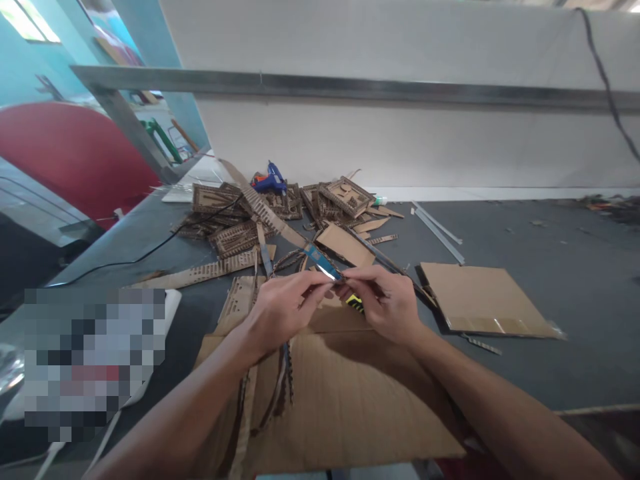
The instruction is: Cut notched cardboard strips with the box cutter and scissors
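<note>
Pinching a blue-ended corrugated cardboard strip (pixel 319 259) between both my hands.
My left hand (pixel 280 305) and right hand (pixel 393 300) close thumb and fingertips on its near end, above a large cardboard sheet (pixel 370 393); the strip slants away to the far left, toward a heap of small cardboard frames (pixel 347 198) and a blue glue gun (pixel 271 179). A flat cardboard panel (pixel 485 297) lies to my right.

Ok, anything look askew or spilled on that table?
Mostly at the back: cardboard frames lie jumbled and tilted, with a blue glue gun seemingly perched on top, an unsteady-looking spot. A ridged strip also lies loose near the flat cardboard piece. I see no spill.
</note>
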A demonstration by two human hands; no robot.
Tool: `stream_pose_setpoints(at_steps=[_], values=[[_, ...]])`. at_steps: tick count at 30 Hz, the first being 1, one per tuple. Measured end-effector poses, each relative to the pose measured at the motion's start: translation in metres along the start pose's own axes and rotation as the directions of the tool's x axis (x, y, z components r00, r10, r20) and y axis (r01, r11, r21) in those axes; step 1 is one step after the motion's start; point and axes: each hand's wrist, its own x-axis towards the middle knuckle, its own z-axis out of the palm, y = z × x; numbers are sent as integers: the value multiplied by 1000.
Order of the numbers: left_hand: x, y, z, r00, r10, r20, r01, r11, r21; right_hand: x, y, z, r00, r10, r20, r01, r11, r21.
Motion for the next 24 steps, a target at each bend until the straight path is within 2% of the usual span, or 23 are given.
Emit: stream_pose_setpoints(at_steps=[4,7,9,10,12,14,16,18,21,24], values=[[1,-1,-1,994,-95,59,100,991,-92,2,1,1,1000,2,-7,-2,1000,6],[-1,-5,4,993,-95,68,102,989,-108,1,5,1,1000,3,-8,-3,1000,9],[-3,-8,11,989,-123,76,132,982,-133,-1,8,2,999,42,-9,-42,999,27],[-4,-9,15,981,-170,88,183,968,-172,-1,9,3,996,83,-14,-82,995,50],[-5,-9,21,942,-301,146,333,892,-306,-2,9,6,982,187,-20,-183,974,134],[-5,-7,25,897,-385,216,442,767,-465,-3,7,10,963,269,6,-263,934,241],[-5,-4,26,881,-410,237,467,668,-579,-2,4,13,952,299,65,-304,897,322],[-5,-1,25,883,-414,222,454,633,-627,-1,2,13,946,304,114,-325,881,345],[-5,0,25,890,-416,188,437,660,-611,0,1,9,947,290,140,-318,914,252],[-6,-6,24,901,-412,135,418,740,-528,0,3,3,967,220,129,-226,974,31]])
